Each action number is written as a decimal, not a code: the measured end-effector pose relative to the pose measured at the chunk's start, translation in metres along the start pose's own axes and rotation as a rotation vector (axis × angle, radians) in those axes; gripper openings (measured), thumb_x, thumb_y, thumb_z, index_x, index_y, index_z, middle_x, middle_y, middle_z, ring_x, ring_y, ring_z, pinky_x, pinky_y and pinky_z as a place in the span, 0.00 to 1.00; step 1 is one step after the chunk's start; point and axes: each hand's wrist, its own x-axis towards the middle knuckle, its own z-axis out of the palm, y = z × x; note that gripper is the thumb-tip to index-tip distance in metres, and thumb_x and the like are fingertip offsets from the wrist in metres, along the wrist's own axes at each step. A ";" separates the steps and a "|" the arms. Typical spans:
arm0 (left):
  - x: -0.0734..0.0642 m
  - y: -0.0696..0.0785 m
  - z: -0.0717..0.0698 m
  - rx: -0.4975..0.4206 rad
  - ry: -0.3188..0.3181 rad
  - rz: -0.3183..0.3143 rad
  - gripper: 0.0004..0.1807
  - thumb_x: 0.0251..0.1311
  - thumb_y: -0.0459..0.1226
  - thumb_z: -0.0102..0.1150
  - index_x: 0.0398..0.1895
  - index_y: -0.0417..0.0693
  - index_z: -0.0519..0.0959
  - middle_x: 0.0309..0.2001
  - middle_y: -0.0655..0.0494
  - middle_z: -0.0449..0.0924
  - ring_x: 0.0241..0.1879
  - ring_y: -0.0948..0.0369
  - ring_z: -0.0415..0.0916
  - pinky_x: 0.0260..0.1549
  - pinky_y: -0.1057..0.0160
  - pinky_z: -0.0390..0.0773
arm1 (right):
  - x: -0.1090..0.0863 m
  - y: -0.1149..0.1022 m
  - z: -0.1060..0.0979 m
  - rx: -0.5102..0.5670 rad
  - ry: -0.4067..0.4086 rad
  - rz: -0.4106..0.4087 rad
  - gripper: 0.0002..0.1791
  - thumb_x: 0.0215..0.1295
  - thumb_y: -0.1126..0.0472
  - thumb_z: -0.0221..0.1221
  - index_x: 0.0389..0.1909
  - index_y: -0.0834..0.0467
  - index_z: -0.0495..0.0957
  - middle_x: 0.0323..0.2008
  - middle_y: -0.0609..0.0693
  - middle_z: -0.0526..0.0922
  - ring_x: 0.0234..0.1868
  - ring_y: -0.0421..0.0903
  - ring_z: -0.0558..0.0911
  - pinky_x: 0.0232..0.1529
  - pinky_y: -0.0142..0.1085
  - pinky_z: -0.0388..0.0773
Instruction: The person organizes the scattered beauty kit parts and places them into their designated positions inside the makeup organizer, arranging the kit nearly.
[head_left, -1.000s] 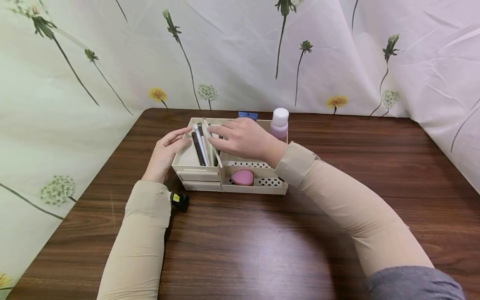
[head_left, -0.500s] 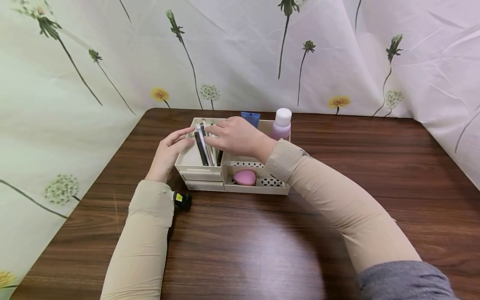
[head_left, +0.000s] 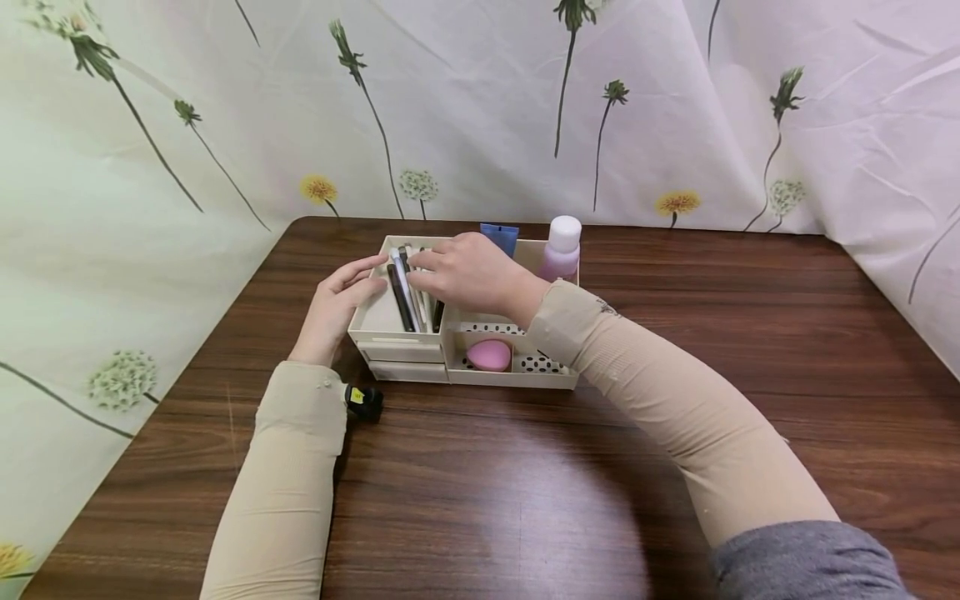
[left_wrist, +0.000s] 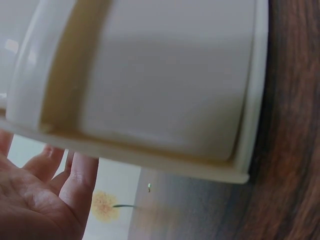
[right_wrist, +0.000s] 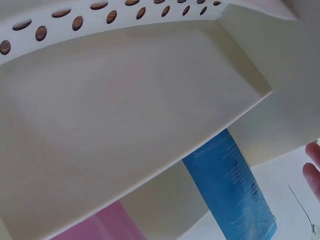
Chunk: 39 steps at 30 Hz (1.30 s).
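A cream cosmetics organizer [head_left: 401, 340] stands on the table. Several makeup brushes [head_left: 405, 296] lie slanted in its upper left compartment. At the organizer's left wall is my left hand [head_left: 333, 304], fingers extended against the rim; in the left wrist view its palm faces the camera beyond the wall. My right hand [head_left: 476, 271] reaches over the compartment divider, palm down, its extended fingertips over the brushes. Contact beneath those fingertips is hidden. Only a few right fingertips [right_wrist: 312, 172] enter the right wrist view, at its right edge.
A blue tube [head_left: 501, 239] and a lilac bottle with a white cap [head_left: 562, 237] stand in the organizer's back section. A pink makeup sponge [head_left: 490, 356] sits in a front compartment. The brown wooden table [head_left: 525, 492] meets a floral cloth backdrop [head_left: 480, 108].
My right hand has shifted slightly left over the brushes, uncovering more of the blue tube. The brushes near its fingertips have settled lower. My left hand keeps its place at the organizer's side.
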 end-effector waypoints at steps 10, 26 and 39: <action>0.001 0.000 0.007 0.099 0.006 0.008 0.24 0.65 0.45 0.60 0.65 0.58 0.76 0.58 0.58 0.75 0.53 0.66 0.72 0.49 0.71 0.74 | -0.007 0.000 -0.005 -0.031 -0.010 0.049 0.11 0.69 0.66 0.53 0.42 0.52 0.82 0.44 0.46 0.87 0.40 0.47 0.86 0.30 0.38 0.81; -0.002 0.007 0.000 0.204 0.008 -0.012 0.28 0.65 0.50 0.61 0.68 0.59 0.73 0.61 0.56 0.72 0.63 0.63 0.66 0.54 0.67 0.68 | -0.030 -0.003 -0.031 -0.063 0.196 0.147 0.14 0.66 0.66 0.56 0.47 0.51 0.84 0.42 0.44 0.88 0.33 0.45 0.85 0.28 0.37 0.81; -0.032 0.027 0.013 0.679 0.239 0.325 0.27 0.65 0.59 0.56 0.63 0.59 0.78 0.64 0.52 0.75 0.60 0.52 0.73 0.53 0.49 0.72 | -0.074 0.000 -0.067 -0.052 0.404 0.247 0.13 0.63 0.66 0.58 0.46 0.55 0.86 0.36 0.47 0.89 0.27 0.44 0.85 0.25 0.36 0.80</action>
